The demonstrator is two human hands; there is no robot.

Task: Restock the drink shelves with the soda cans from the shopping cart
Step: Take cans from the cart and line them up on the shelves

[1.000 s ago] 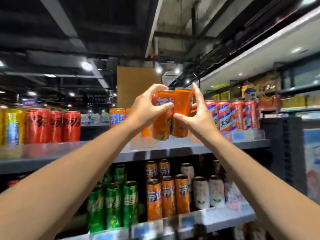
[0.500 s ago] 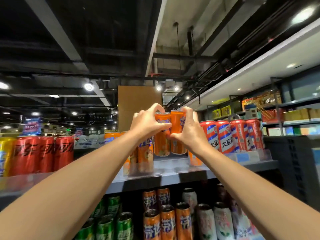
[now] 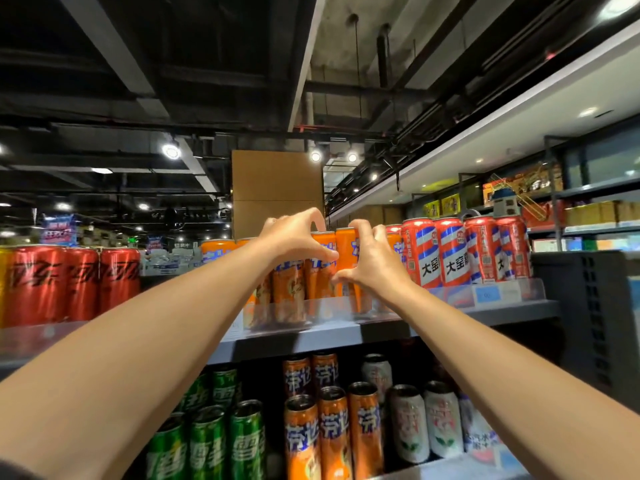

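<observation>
Two orange cans (image 3: 341, 261) half-hidden behind hands (image 3: 332, 252)

Dim aisle, bright ceiling spotlights (image 3: 171, 151), soft wide-angle edges

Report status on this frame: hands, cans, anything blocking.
Left hand grips one tall orange soda can; right hand grips its twin. Both standing on the grey top shelf among orange cans. Nothing blocking.

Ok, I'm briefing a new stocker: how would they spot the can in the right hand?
Find the top shelf, between the red cans and the striped cans. Among the orange cans, it is the can the right hand grips, rightmost of the two held.
</observation>
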